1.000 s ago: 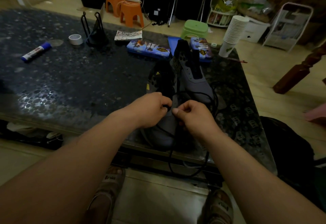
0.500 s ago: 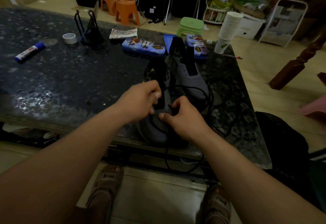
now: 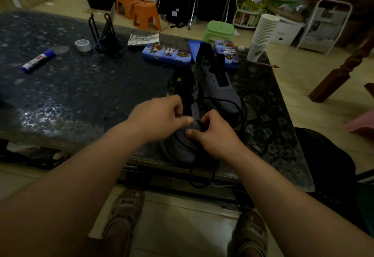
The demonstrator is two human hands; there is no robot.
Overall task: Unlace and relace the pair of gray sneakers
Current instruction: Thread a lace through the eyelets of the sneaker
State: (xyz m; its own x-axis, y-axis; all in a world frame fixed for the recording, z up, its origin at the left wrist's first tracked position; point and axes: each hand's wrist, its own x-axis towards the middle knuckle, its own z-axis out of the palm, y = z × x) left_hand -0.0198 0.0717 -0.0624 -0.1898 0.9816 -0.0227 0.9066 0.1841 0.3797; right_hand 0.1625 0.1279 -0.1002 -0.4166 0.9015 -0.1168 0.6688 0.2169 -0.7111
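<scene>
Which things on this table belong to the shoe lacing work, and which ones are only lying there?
For the job: near sneaker, far sneaker, black lace, left hand holding the near sneaker, right hand pinching the lace.

Just lying about: blue-capped marker, tape roll, pencil cases, paper cup stack, wire stand.

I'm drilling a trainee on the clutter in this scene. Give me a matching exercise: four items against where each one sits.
Items: 1 marker; 2 cups; 3 tape; 4 green stool.
Places: A on the floor past the table; B table's far right corner; C next to the black stand; D alone on the table's left.
Pairs: 1-D, 2-B, 3-C, 4-A.
</scene>
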